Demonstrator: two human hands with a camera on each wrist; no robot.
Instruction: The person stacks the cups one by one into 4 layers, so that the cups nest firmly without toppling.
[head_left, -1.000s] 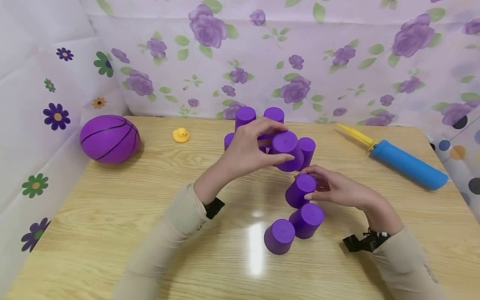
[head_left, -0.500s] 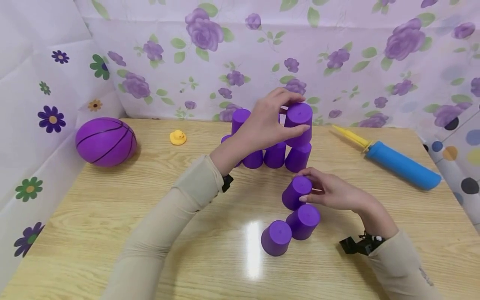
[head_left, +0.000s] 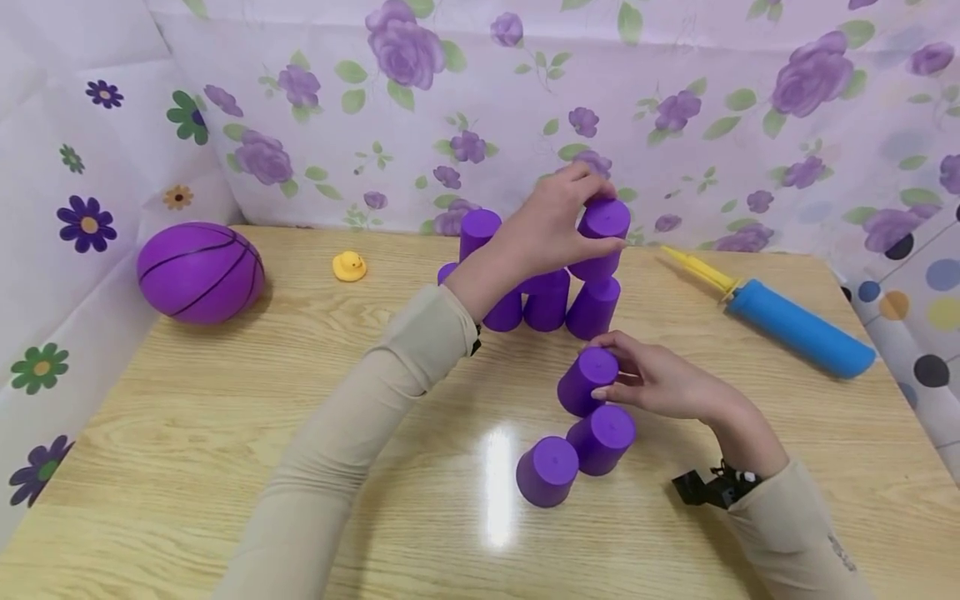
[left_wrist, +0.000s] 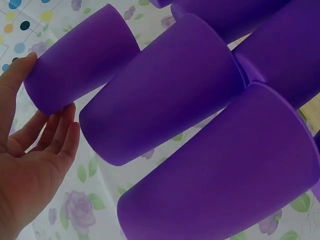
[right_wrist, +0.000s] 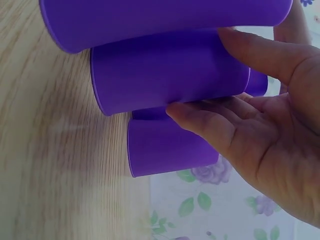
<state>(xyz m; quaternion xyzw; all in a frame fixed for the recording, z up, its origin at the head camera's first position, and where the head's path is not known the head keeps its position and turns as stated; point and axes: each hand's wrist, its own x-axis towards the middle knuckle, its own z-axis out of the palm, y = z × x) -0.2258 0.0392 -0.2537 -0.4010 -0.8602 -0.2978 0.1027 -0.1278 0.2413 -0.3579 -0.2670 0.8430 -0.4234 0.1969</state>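
My left hand [head_left: 551, 218] grips an upside-down purple cup [head_left: 606, 223] by its upper part, at the right end of the upper row. In the head view this cup overlaps the top of the rightmost bottom-row cup [head_left: 592, 310]. Another upper-row cup [head_left: 478, 229] shows left of the wrist; my forearm hides part of the stack. The left wrist view has the gripped cup [left_wrist: 80, 62] beside two others. Nearer on the table, my right hand [head_left: 667, 382] pinches an upside-down cup [head_left: 583, 385] between thumb and fingers. Two more cups [head_left: 602, 440] [head_left: 547, 472] stand just in front of it.
A purple ball [head_left: 201, 273] with black lines lies at the back left, and a yellow rubber duck [head_left: 349, 266] sits to its right. On the right lies a blue hand pump [head_left: 802, 329] with a yellow nozzle. Floral cloth [head_left: 300, 117] stands along the table's back.
My left hand has carried its cup back and to the right, from in front of the stack onto the upper row's right end. The right hand keeps its hold on the near cup.
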